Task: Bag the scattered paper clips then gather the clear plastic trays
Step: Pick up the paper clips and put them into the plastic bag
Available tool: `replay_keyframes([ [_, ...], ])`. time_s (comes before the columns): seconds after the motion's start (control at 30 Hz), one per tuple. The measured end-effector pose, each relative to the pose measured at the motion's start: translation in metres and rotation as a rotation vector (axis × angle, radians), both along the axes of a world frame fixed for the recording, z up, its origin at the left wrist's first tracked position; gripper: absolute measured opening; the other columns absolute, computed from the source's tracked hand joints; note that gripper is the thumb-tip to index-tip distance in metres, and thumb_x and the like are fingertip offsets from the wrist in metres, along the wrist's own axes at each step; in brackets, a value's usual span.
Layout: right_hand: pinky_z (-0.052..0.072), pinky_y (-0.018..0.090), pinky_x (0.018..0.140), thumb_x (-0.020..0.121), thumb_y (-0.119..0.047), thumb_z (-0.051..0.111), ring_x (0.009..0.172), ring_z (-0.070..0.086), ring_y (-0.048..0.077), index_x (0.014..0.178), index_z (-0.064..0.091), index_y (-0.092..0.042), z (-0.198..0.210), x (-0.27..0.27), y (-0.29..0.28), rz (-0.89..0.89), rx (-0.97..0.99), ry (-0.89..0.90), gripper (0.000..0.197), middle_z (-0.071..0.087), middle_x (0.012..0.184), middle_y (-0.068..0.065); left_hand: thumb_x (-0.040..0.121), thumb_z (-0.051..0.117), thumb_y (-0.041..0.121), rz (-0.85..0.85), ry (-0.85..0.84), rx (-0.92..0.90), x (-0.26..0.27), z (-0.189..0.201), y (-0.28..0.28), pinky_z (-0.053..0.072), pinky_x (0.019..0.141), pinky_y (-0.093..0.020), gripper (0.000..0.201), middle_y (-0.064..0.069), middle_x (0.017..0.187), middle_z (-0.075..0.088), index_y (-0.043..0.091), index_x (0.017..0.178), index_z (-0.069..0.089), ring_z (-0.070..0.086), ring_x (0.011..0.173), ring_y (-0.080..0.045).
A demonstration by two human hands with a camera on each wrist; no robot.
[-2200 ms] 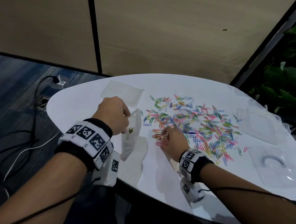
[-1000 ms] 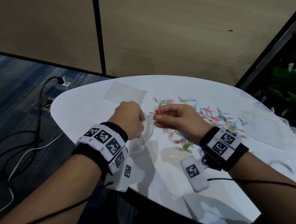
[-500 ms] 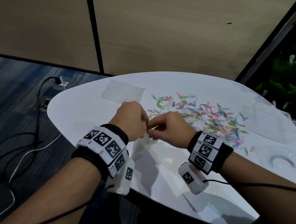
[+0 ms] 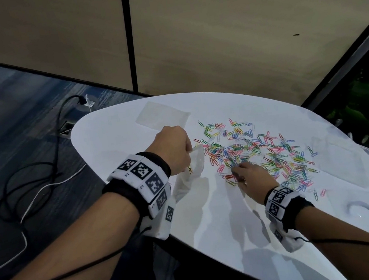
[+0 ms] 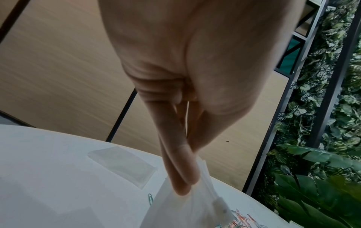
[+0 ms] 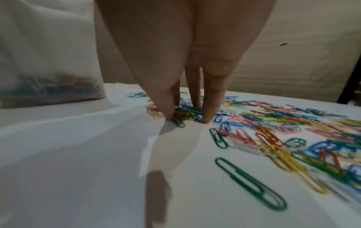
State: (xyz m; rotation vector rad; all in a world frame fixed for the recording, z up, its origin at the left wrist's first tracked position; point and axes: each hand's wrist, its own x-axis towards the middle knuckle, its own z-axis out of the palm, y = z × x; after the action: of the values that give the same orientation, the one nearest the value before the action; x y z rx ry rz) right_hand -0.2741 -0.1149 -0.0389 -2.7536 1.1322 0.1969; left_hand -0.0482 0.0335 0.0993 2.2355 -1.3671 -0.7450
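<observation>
Your right hand (image 4: pixel 252 175) is down at the near edge of the paper clips (image 4: pixel 259 152), thumb and fingers (image 6: pixel 210 106) drawn in around a small clump but not yet closed on it, tips touching the white counter (image 4: pixel 215 226); raking at the edge of the spread looks the quickest way to take several clips at once. At about nine o'clock from that hand, your left hand (image 4: pixel 173 152) pinches the rim of the clear bag (image 4: pixel 192 169) between thumb and fingers (image 5: pixel 179 166), holding it upright with its mouth toward the pile, so each load has only a short trip; the right-wrist view shows a layer of coloured clips already lying in the bottom of the bag. Most of the clips are still scattered across the middle of the counter, so the bagging looks far from finished. The clear plastic trays wait untouched: one (image 4: pixel 361 211) at four o'clock near the counter's right edge, another (image 4: pixel 161 114) flat at twelve o'clock beyond your left hand, and possibly a third at two o'clock, too faint to be sure of. The only markings are the black-and-white square codes on the wristbands (image 4: pixel 143 174); the small characters beside them are too fine to read, and no brand shows anywhere.
</observation>
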Motion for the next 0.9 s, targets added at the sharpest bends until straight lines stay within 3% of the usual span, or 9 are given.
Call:
replay_keyframes([
  [0.13,0.043,0.027,0.062,0.09,-0.009,0.06,0.075,0.064,0.027,0.084,0.074,-0.009,-0.005,0.005,-0.004,0.042,-0.021,-0.038,0.015,0.064,0.084,0.009,0.088,0.057,-0.002,-0.007,-0.006,0.006,0.0,-0.001,-0.001,0.055,0.075,-0.027,0.029,-0.01,0.101,0.073,0.009,0.107,0.076,0.064,0.077,-0.021],
  [0.27,0.048,0.02,0.062,0.079,-0.014,0.073,0.066,0.063,0.013,0.073,0.079,-0.018,0.004,0.003,-0.017,-0.165,0.099,-0.171,0.009,0.071,0.071,0.0,0.087,0.058,-0.002,-0.008,-0.009,0.014,0.0,-0.001,-0.001,0.055,0.074,-0.027,0.029,-0.01,0.101,0.073,0.009,0.107,0.076,0.065,0.079,-0.022],
  [0.43,0.061,0.035,0.079,0.074,-0.012,0.083,0.078,0.074,0.024,0.083,0.08,-0.01,0.017,-0.015,-0.034,-0.6,0.621,-0.483,0.01,0.077,0.08,0.01,0.089,0.058,-0.002,-0.018,-0.005,0.012,-0.004,-0.001,-0.003,0.059,0.083,-0.03,0.03,-0.009,0.107,0.073,0.008,0.111,0.075,0.069,0.084,-0.023],
  [0.5,0.062,0.031,0.077,0.077,-0.004,0.078,0.08,0.073,0.025,0.095,0.076,0.002,0.034,-0.013,-0.033,-0.705,0.847,-0.722,0.019,0.075,0.095,0.02,0.089,0.057,-0.002,-0.019,-0.001,0.013,-0.005,-0.001,-0.004,0.06,0.081,-0.03,0.029,-0.009,0.105,0.073,0.008,0.109,0.076,0.067,0.078,-0.021],
  [0.57,0.06,0.023,0.074,0.08,-0.003,0.073,0.083,0.073,0.02,0.105,0.07,0.007,0.061,-0.003,-0.026,-0.703,1.046,-0.887,0.027,0.072,0.106,0.022,0.089,0.057,-0.001,-0.02,-0.007,0.01,-0.007,0.001,-0.006,0.06,0.081,-0.031,0.027,-0.009,0.103,0.072,0.008,0.106,0.076,0.067,0.078,-0.021],
  [0.67,0.057,0.018,0.075,0.082,-0.006,0.071,0.088,0.072,0.014,0.104,0.071,0.001,0.097,0.02,-0.003,-0.588,1.206,-1.002,0.023,0.075,0.101,0.012,0.087,0.055,-0.003,-0.03,-0.006,0.012,-0.011,0.002,-0.01,0.061,0.077,-0.032,0.026,-0.008,0.095,0.074,0.008,0.095,0.077,0.072,0.077,-0.021],
  [0.77,0.058,0.02,0.072,0.082,-0.002,0.072,0.078,0.071,0.017,0.096,0.072,0.004,0.108,0.044,0.03,-0.493,1.154,-0.994,0.015,0.075,0.089,0.012,0.087,0.052,-0.003,-0.029,0.037,0.002,-0.016,0.002,-0.013,0.063,0.073,-0.034,0.027,-0.008,0.09,0.071,0.01,0.09,0.075,0.076,0.067,-0.02],
  [0.83,0.059,0.024,0.07,0.081,0.0,0.074,0.073,0.069,0.022,0.093,0.073,0.007,0.1,0.055,0.047,-0.458,0.999,-0.948,0.014,0.073,0.086,0.018,0.089,0.051,-0.002,-0.019,0.066,-0.011,-0.019,0.001,-0.014,0.063,0.073,-0.037,0.027,-0.009,0.096,0.07,0.006,0.095,0.076,0.076,0.066,-0.022],
  [0.9,0.059,0.027,0.068,0.081,-0.005,0.073,0.074,0.071,0.023,0.09,0.077,-0.003,0.086,0.064,0.055,-0.359,0.756,-0.836,0.01,0.076,0.083,0.014,0.088,0.052,-0.002,-0.022,0.083,-0.02,-0.022,0.0,-0.015,0.063,0.074,-0.038,0.027,-0.01,0.098,0.071,0.005,0.095,0.077,0.077,0.068,-0.025],
])
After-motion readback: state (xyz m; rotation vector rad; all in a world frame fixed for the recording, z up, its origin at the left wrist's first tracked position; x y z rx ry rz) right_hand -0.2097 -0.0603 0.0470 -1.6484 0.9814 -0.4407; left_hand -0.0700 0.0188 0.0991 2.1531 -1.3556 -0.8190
